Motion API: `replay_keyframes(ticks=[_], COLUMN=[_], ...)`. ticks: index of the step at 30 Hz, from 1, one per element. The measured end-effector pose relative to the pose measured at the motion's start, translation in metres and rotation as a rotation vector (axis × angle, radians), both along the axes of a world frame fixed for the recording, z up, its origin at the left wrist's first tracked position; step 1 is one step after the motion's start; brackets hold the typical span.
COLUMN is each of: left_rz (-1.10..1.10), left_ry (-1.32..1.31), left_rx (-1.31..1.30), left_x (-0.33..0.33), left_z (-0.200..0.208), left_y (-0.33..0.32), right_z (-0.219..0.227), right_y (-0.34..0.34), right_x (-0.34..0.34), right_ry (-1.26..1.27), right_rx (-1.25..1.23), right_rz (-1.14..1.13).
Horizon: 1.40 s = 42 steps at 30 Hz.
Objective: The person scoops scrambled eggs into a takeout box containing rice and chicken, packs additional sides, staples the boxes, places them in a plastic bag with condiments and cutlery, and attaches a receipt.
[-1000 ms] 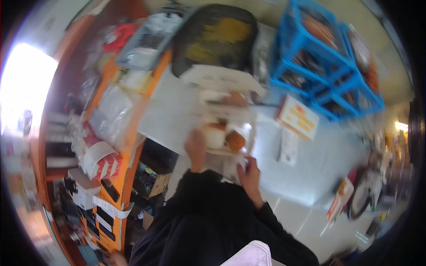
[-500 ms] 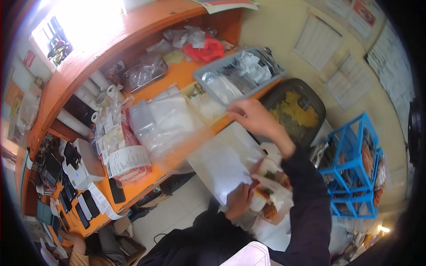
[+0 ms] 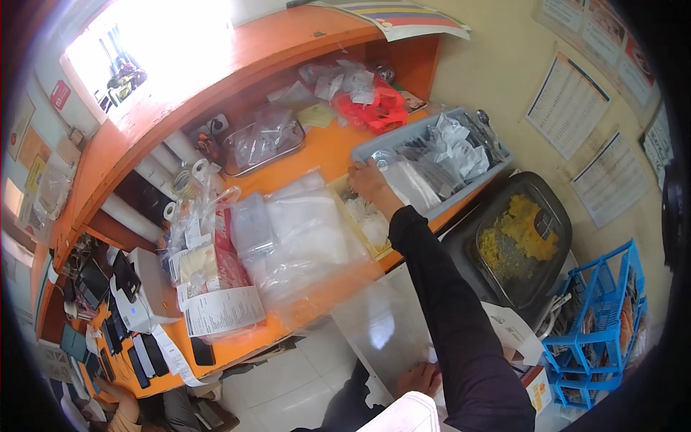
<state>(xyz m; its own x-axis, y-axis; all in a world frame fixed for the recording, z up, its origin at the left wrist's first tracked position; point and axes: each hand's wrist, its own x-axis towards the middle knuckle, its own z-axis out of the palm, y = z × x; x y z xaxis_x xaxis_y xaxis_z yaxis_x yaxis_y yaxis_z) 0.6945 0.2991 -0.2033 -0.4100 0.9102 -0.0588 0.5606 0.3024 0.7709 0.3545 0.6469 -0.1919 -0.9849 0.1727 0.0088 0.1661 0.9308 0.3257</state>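
Note:
My right hand (image 3: 371, 184) is stretched out over the shallow yellow tray (image 3: 379, 246), which holds small whitish packets (image 3: 367, 222). Its fingers bend down at the tray's far end, beside the grey bin (image 3: 432, 210); what they grip, if anything, is hidden. My left hand (image 3: 419, 379) rests low on the pale work surface (image 3: 381, 324), fingers curled, partly covered by my right sleeve and a white shape at the lower edge. What it holds cannot be made out. A white carton (image 3: 509, 327) with its flap up shows past my right forearm.
The grey bin holds clear bags and cutlery. A dark tub (image 3: 515, 237) with yellow food stands right of it, above blue stacked baskets (image 3: 596, 317). Clear plastic bags (image 3: 302, 230), a receipt (image 3: 224, 311) and phones line the orange counter (image 3: 284, 317). Another person's hand (image 3: 119, 396) shows at lower left.
My right hand has moved forward and left, from above the work surface to the yellow tray. The view has shifted, and my right arm now covers the opened food box.

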Motion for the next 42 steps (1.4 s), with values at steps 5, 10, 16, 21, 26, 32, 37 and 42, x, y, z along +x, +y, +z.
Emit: replay_keyframes(ticks=[5, 10, 16, 21, 26, 32, 37, 42], left_rz=[-0.001, 0.058, -0.042, 0.030, -0.010, -0.011, -0.025, -0.102], left_ry=[-0.018, -0.025, -0.104, -0.134, -0.075, -0.030, 0.050, 0.152], left_rx=[0.059, 0.073, -0.025, 0.120, 0.144, 0.131, 0.174, 0.261], left_x=[-0.004, 0.010, 0.002, 0.011, 0.012, 0.010, 0.006, 0.006], left_z=[-0.003, -0.022, -0.014, -0.031, -0.024, -0.031, -0.025, -0.031], left_y=[-0.002, -0.001, -0.005, -0.006, -0.004, -0.005, -0.009, -0.004], right_z=[-0.001, 0.009, 0.013, 0.028, 0.012, 0.088, 0.138, 0.207], right_y=[0.002, 0.002, 0.000, 0.012, 0.035, -0.034, -0.043, -0.080], right_x=[0.001, 0.009, 0.008, 0.030, 0.062, 0.095, 0.160, 0.268], right_ry=[-0.019, -0.018, -0.129, 0.441, 0.699, 0.623, 0.567, 0.649], right_rx=[0.029, 0.068, 0.095, -0.395, -1.502, -2.308, -2.645, -2.674], right_rz=[0.016, 0.106, 0.065, 0.135, -0.058, 0.025, 0.171, 0.152])
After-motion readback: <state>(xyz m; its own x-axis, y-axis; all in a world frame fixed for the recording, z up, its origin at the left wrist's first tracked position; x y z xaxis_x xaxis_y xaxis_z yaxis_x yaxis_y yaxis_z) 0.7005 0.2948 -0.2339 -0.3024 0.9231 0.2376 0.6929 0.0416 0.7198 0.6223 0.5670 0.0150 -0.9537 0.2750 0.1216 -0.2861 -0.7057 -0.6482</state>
